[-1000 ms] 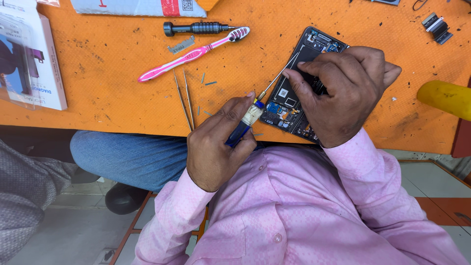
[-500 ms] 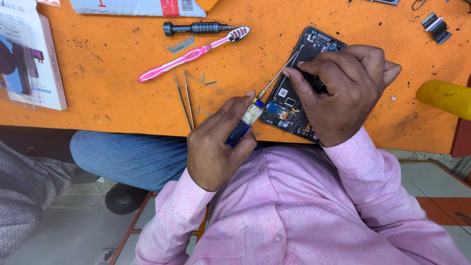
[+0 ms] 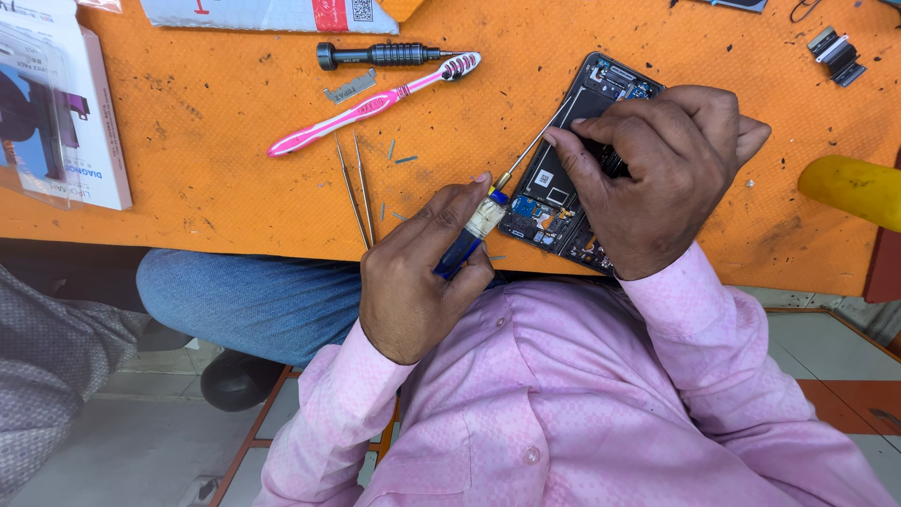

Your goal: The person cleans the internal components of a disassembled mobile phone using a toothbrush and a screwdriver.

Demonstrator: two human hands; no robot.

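Screwdriver (image 3: 481, 225) gripped firmly in left hand (image 3: 413, 272), tip on opened phone (image 3: 563, 188) at near edge of orange table (image 3: 216, 169), right hand (image 3: 657, 169) closed over phone, pressing it down, toothbrush (image 3: 371, 103) well apart.

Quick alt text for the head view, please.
The left hand holds a blue-handled screwdriver with its tip at an opened phone that the right hand steadies on an orange table. A pink toothbrush, tweezers and a black driver lie nearby.
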